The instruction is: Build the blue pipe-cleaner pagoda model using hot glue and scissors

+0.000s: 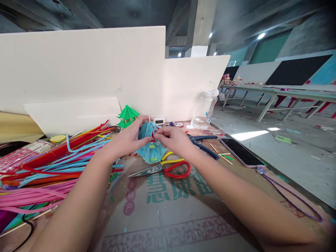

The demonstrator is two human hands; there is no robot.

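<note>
A blue cone-shaped craft of pipe cleaners (150, 154), with a stick tip at its top, stands in the middle of the table. My left hand (132, 138) is wrapped round its left side, thumb across the front. From the right, my right hand (173, 138) pinches a short red pipe cleaner piece (153, 137) against the blue front. Behind my left hand rises a green tiered craft (127, 115) of the same kind. Scissors (154, 170) with one yellow and one red handle lie just in front of the blue cone.
Loose coloured pipe cleaners (60, 164) heap up on the left. Pliers (203, 143), small sticks (225, 158) and a phone (243, 152) with a purple strap lie on the right. A clear water jug (203, 112) and white boards (84, 70) stand behind.
</note>
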